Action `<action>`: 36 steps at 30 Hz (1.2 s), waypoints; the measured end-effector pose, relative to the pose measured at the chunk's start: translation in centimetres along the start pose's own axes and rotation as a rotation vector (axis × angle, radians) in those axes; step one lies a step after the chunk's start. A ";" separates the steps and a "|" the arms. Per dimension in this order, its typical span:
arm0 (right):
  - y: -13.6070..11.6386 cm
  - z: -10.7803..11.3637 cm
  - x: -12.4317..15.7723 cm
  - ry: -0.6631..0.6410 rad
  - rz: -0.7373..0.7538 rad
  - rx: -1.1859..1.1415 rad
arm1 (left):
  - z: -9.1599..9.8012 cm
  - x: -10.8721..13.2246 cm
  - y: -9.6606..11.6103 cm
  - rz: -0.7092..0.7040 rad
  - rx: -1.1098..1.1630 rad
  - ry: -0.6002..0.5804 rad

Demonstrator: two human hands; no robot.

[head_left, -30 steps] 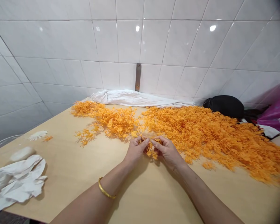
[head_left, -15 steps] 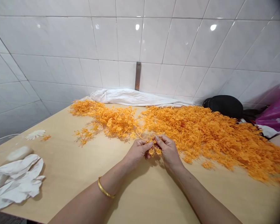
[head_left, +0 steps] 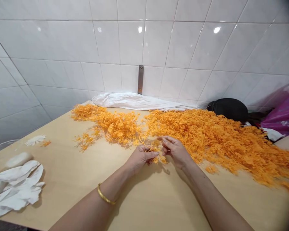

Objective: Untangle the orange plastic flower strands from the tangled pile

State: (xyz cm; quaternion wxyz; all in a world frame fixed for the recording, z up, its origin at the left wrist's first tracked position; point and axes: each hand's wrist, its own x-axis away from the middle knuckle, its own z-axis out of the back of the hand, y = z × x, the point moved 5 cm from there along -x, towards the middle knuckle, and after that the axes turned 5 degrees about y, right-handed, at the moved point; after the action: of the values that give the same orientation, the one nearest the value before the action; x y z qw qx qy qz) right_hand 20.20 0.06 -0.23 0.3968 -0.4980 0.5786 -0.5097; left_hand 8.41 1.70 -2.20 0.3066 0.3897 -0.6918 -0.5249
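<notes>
– what's in your left hand?
– my left hand pinches an orange sprig between thumb and fingers, just above the table. little flower heads poke out past my thumb, and the stem runs away from me toward the orange piles. i can't tell whether it joins them.
– and the right?
– my right hand is just beside it, fingers loosely bent, the index stretched out toward the left. i see nothing gripped in it, and i can't tell whether a fingertip brushes the sprig.
– what lies around you?
– a big orange heap spreads beyond my right hand and off to the right. a smaller orange pile lies ahead of my left hand, with a loose orange cluster at its near left edge.
– anything that isn't orange?
– a white cloth along the foot of the tiled wall, and a black case behind the big heap, near a purple bag. far to my left, a white flower-shaped piece and some crumpled white material. i wear a gold bangle on my left wrist.
</notes>
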 end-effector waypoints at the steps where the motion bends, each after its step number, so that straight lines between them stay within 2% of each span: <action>1: 0.0 -0.6 0.3 -0.075 0.012 0.062 | 0.0 0.0 -0.1 0.013 -0.015 0.005; 3: -0.2 -1.3 0.8 -0.186 0.062 0.216 | 0.2 0.1 -0.2 0.042 -0.032 0.038; 5: -0.4 -1.4 1.0 -0.203 0.138 0.356 | 0.2 0.2 -0.3 0.062 -0.046 0.061; 10: -0.5 -1.5 1.0 0.001 0.328 0.539 | 0.3 0.1 -0.4 0.095 -0.041 0.093; 13: -0.4 -2.0 1.2 0.112 0.393 0.577 | 0.5 0.0 -0.1 0.119 0.010 0.128; 16: -0.6 -1.2 0.8 0.230 0.417 0.509 | 0.4 0.3 0.0 0.130 0.010 0.131; 19: -0.5 2.0 -0.3 0.419 0.269 0.234 | -0.1 0.9 -0.3 0.179 -0.031 0.045; 21: -0.5 3.7 -0.9 0.472 0.193 0.134 | -0.1 1.1 -0.6 0.195 -0.022 0.030; 23: -0.5 4.3 -1.3 0.433 0.160 0.110 | 0.3 0.9 -0.6 0.176 0.031 0.098; 26: -0.1 3.4 -1.2 0.287 0.096 0.051 | 1.1 0.3 -0.6 0.137 0.124 0.194; 32: 1.7 0.8 -0.2 -0.014 -0.130 0.056 | 1.4 -0.1 -0.5 0.090 0.129 0.229; 36: 1.9 -0.7 0.6 -0.225 -0.100 0.154 | 1.5 0.0 -0.3 0.052 0.152 0.254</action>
State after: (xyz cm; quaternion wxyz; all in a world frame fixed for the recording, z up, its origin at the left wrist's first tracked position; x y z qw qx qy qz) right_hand 19.11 -0.46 -1.98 0.4703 -0.5481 0.4643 -0.5127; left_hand 7.26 2.37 -2.92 0.3747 0.4572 -0.6950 -0.4094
